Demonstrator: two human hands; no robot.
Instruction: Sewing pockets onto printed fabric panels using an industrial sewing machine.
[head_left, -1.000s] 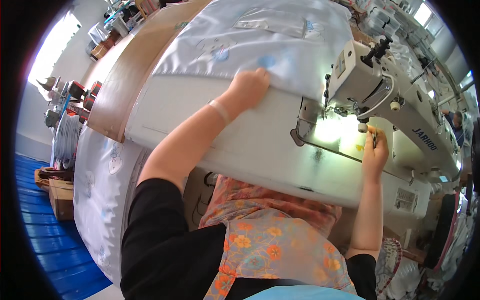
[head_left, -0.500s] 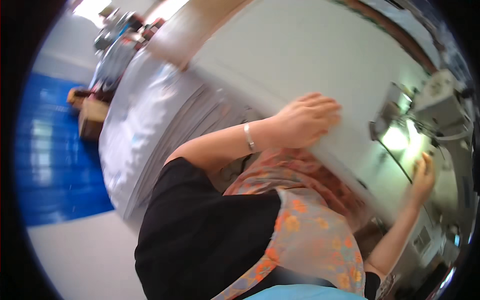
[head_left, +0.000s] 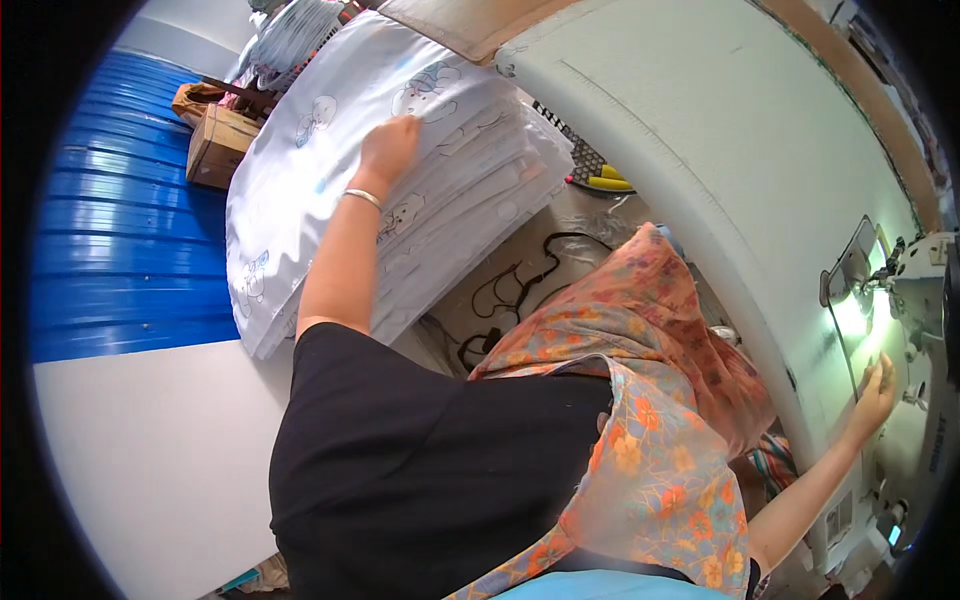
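My left hand (head_left: 390, 152) reaches to a tall stack of white printed fabric (head_left: 290, 175) on my left. Its fingers are closed at the upper edge of the pile, pinching the top layer. Blue and grey cartoon figures show on the cloth. On the far right, my right hand (head_left: 876, 392) rests by the lit needle area of a sewing machine (head_left: 925, 300), fingers loosely curved and apart, with nothing visible in them. A pale green-white table top (head_left: 690, 110) stretches between the two hands.
A patterned apron (head_left: 640, 470) covers my lap. Below the table edge lie black cords (head_left: 520, 285) and a dark perforated basket (head_left: 585, 160) with yellow items. A cardboard box (head_left: 222, 147) stands behind the stack, near blue corrugated sheeting (head_left: 110, 220). A white surface (head_left: 150, 450) lies at lower left.
My left hand has left the table top and swung left onto the fabric stack, closing there. The view has turned left. My right hand stays beside the sewing machine.
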